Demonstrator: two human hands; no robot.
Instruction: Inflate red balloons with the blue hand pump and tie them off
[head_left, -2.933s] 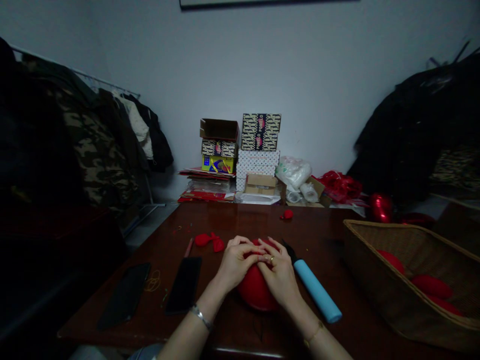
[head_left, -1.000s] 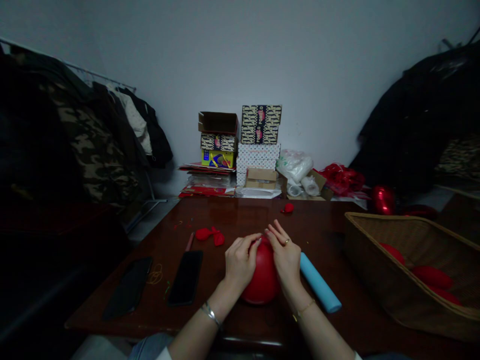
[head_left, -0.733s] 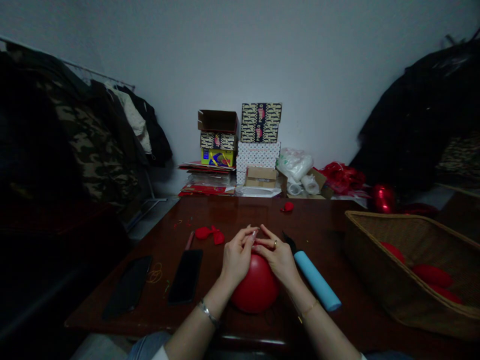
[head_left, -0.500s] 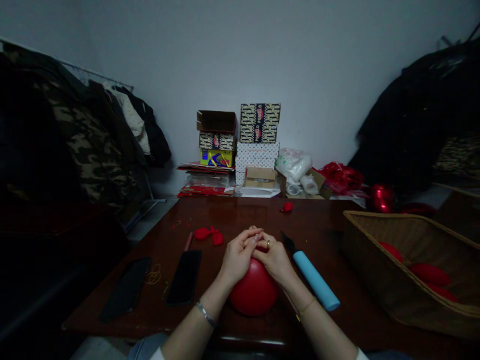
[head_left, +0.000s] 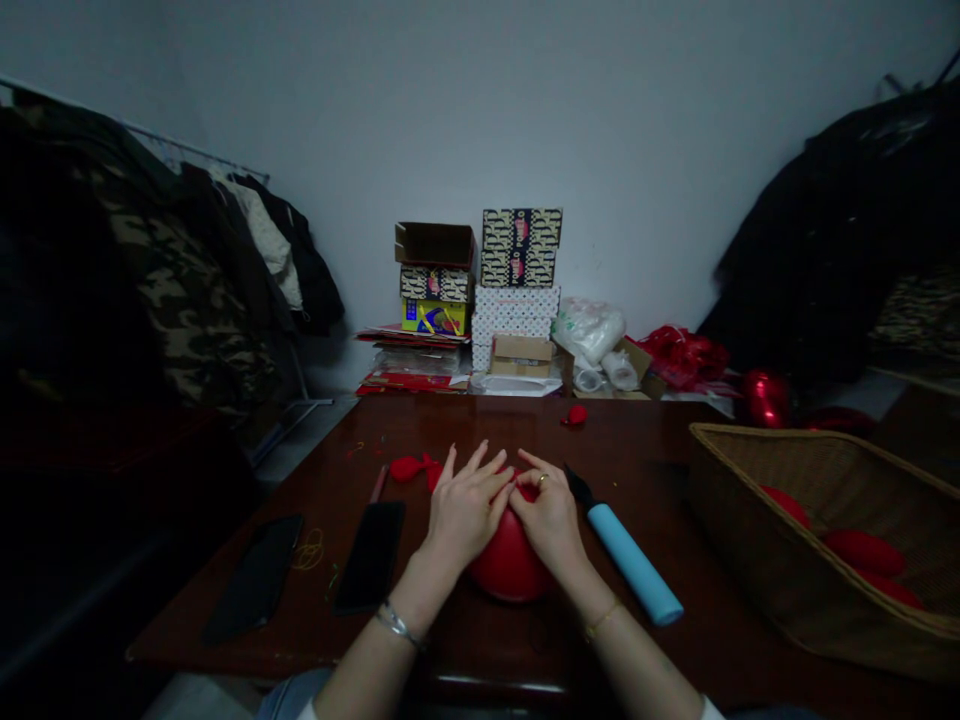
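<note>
Dark wood made up the table (head_left: 465, 425), and a pale wall with stacked boxes (head_left: 517, 290) stood behind it.

On the left hand (head_left: 465, 505) the fingers (head_left: 480, 462) were spread wide and lay flat on top of the balloon (head_left: 510, 565). They pressed on it but did not close round it. On the right hand (head_left: 551, 515) the fingers (head_left: 529, 462) were bent and close together, touching the balloon's top right side. Their tips almost met the left hand. I could not tell if they pinched the balloon's neck, because the hands hid it.

The balloon was red, round and full of air. It sat on the table near the front edge, held between the two hands. I think it was very light and soft, and would squash and spring back. Its skin looked smooth, so it could slip or roll away. A sharp nail or a hard squeeze could pop it. The best places to hold it would be the neck, or both sides with soft, flat palms.

Just to the right lay a blue pump (head_left: 634, 565), close to the right hand. Farther right stood a basket (head_left: 742, 560) with more red shapes inside. To the left lay two dark phones (head_left: 370, 555), and behind the hands some flat balloons (head_left: 409, 467).
</note>
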